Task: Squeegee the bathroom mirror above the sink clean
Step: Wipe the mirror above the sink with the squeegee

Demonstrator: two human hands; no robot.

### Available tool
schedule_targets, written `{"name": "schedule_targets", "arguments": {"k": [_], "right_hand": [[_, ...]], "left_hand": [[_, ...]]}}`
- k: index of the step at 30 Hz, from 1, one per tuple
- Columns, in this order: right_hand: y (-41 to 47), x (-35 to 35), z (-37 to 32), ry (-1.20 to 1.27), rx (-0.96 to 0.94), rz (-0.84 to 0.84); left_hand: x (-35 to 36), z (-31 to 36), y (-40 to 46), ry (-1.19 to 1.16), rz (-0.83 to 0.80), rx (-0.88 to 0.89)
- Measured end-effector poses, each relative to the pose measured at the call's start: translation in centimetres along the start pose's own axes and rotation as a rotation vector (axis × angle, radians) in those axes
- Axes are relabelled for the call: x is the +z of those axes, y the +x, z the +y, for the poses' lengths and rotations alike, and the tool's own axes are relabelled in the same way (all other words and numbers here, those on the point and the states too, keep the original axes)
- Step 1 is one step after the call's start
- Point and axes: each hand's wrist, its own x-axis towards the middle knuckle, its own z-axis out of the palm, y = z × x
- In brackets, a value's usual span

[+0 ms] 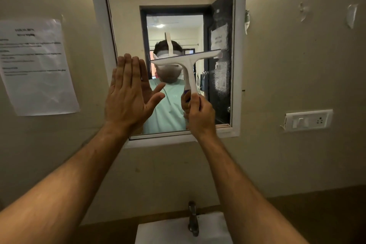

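The white-framed mirror (126, 16) hangs on the wall above the sink (174, 230). A white squeegee (188, 65) lies against the glass near its middle, blade tilted with the right end higher. My right hand (200, 115) grips the squeegee's handle from below, near the mirror's lower edge. My left hand (128, 95) lies flat with straight fingers on the left part of the glass, beside the blade's left end. The right side of the mirror looks smeared.
A tap (193, 218) rises at the back of the sink below my arms. A printed paper sheet (37, 65) is taped to the wall at left. A switch and socket plate (309, 120) sits on the wall at right.
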Motion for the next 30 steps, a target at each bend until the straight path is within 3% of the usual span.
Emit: {"name": "schedule_targets", "arguments": {"k": [8,16,25,30], "right_hand": [[-6.7,-0.3,4.3,0.052,0.049,-0.029],[-2.0,-0.4,0.9,-0.015,-0.05,-0.056],[-10.3,-0.8,7.7,0.113,0.087,-0.028],[-8.8,-0.4,5.8,0.109,0.061,0.028]], "left_hand": [[1.1,-0.4,-1.4,0.008,-0.03,0.021],[1.4,0.1,-0.4,0.005,0.006,0.027],[2.2,0.1,-0.9,0.024,-0.009,0.062],[2.3,0.4,-0.8,0.0,-0.006,0.071]]}}
